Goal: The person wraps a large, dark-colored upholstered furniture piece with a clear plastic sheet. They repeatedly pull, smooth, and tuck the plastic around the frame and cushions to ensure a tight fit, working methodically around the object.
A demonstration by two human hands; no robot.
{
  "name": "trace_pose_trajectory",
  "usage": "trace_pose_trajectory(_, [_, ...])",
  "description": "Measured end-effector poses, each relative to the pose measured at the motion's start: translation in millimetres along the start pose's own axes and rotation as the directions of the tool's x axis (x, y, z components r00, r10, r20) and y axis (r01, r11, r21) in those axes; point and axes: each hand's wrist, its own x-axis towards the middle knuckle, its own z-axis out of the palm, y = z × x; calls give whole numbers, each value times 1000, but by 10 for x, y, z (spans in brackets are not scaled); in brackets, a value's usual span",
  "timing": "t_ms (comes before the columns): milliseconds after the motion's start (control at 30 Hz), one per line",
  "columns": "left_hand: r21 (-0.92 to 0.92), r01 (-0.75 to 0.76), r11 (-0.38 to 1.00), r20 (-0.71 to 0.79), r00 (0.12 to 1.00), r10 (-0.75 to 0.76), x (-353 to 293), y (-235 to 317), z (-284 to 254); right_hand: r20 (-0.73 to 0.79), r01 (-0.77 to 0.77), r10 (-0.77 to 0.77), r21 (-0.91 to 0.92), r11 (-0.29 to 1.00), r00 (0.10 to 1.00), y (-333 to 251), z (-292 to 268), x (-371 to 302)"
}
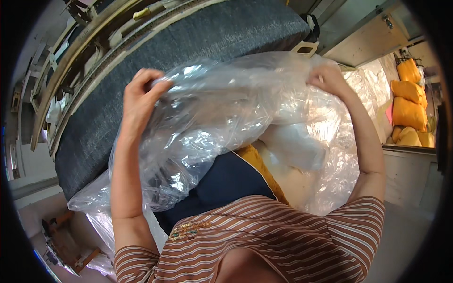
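A large sheet of clear plastic film (212, 122) is stretched between my two raised hands, crumpled and shiny. My left hand (144, 87) pinches its far left edge between thumb and fingers. Over on the right, my right hand (327, 79) is closed on the film's other side, its fingertips partly behind the plastic. The film hangs down toward me and spills to the lower left. Beneath it, close to my body, dark navy cloth with a mustard-yellow stripe (260, 167) shows. A pale surface lies to the right of that cloth, partly under the film.
Beyond the film runs a long dark grey padded roll or bench (198, 40). Behind it curve wooden and metal rails (71, 80). Orange-yellow bundles (409, 113) are stacked at the far right, near a pale wooden panel (365, 40). A brown wooden object (71, 238) sits low at left.
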Motion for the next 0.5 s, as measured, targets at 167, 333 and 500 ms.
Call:
trace_pose_trajectory(167, [154,191,969,-190,969,-160,-746,-512,-991,610,-119,481,-536,836,630,1070,1029,-988])
trace_pose_trajectory(333, [227,512,828,-605,741,-292,-1682,-1265,-2612,-401,-697,570,-403,593,717,1860,222,-709])
trace_pose_trajectory(500, [69,568,820,-674,632,-381,-2392,-2193,-3850,-761,116,445,554,824,472,1135,-1530,1058])
